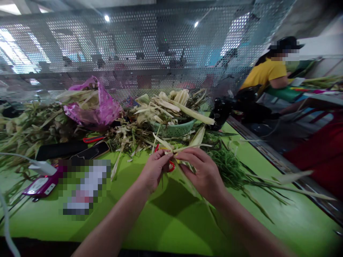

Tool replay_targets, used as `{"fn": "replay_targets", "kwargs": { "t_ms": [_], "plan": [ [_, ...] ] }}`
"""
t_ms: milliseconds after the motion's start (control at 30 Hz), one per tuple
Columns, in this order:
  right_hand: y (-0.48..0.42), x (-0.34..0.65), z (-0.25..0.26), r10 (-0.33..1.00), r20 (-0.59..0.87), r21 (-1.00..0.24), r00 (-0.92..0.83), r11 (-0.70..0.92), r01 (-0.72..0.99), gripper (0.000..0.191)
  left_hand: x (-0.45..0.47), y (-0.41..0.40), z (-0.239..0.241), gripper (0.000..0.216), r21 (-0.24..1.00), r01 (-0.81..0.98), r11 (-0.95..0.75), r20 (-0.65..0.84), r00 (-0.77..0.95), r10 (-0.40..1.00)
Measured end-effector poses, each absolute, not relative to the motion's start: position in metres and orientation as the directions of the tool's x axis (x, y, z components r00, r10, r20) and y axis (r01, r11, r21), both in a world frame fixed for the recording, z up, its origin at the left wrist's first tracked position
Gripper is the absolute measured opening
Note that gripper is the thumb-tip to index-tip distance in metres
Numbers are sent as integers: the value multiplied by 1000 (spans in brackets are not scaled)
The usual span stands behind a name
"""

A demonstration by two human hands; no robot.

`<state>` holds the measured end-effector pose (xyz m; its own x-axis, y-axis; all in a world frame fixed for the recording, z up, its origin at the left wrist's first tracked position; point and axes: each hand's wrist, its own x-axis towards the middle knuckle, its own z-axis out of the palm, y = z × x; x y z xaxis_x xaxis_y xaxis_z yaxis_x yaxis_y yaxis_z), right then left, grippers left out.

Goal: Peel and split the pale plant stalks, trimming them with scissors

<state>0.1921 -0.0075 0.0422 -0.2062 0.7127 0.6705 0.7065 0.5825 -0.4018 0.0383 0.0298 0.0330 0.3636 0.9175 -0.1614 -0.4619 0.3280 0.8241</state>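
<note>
Pale strips of corn husk [184,175] cross between my two hands above the green table. My left hand [157,166] pinches the strips where they meet, thumb on top. Close beside it, my right hand [202,171] has its fingers and thumb closed on the same husk strips, with long ends hanging below. Behind my left hand lies something with red loops [171,166], perhaps scissors handles, mostly hidden by the fingers. A green basket [174,130] heaped with pale dried husks [174,103] stands just beyond my hands.
A pink plastic bag [103,107] of husks sits at the back left beside piled dry leaves [34,125]. Left are a red cutter [93,139], a phone [89,151] and a purple power strip [45,184]. Green strands [227,166] lie right. A person in yellow [268,73] sits beyond.
</note>
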Motion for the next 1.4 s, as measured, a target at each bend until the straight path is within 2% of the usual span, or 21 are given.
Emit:
{"fn": "replay_targets", "kwargs": {
  "t_ms": [100, 167, 300, 400, 567, 800, 933, 1000, 1067, 1133, 1200, 1300, 1400],
  "plan": [
    [-9, 191, 44, 671, 683, -245, -288, 583, 775, 25, 38, 31, 32, 26, 822, -465, 329, -167, 357, 919],
    [-10, 190, 46, 654, 699, -227, -291, 589, 776, 21, 39, 31, 32, 26, 835, -447, 320, -163, 355, 920],
    [-10, 189, 46, 682, 709, -397, -179, 596, 698, 14, 40, 30, 32, 25, 880, -395, 263, -103, 382, 918],
    [-9, 190, 44, 751, 659, -554, -28, 511, 657, 4, 41, 28, 32, 23, 916, -347, 202, -46, 410, 911],
    [-8, 190, 39, 812, 569, -681, 128, 379, 627, 8, 42, 25, 33, 21, 945, -283, 161, -36, 402, 915],
    [-8, 187, 39, 839, 518, -753, 167, 354, 554, 8, 47, 24, 33, 30, 950, -284, 133, -17, 376, 926],
    [-10, 184, 42, 836, 515, -782, 189, 367, 504, 12, 46, 25, 29, 28, 956, -273, 107, -14, 321, 947],
    [-10, 184, 43, 875, 456, -813, 165, 334, 476, 15, 45, 26, 29, 26, 944, -304, 128, -43, 270, 962],
    [-8, 184, 42, 933, 337, -877, 129, 261, 403, 20, 44, 26, 31, 23, 930, -338, 141, -64, 229, 971],
    [-5, 186, 40, 966, 230, -943, 117, 192, 272, 24, 44, 26, 34, 19, 927, -348, 139, -70, 205, 976],
    [-3, 187, 38, 972, 192, -976, 137, 175, 133, 27, 44, 25, 37, 16, 931, -339, 134, -70, 196, 978],
    [-4, 187, 36, 955, 238, -970, 179, 222, 101, 25, 44, 25, 37, 14, 939, -316, 138, -78, 195, 978],
    [-8, 186, 37, 901, 392, -900, 187, 334, 279, 15, 43, 27, 32, 16, 950, -280, 140, -84, 200, 976]
  ]
}}
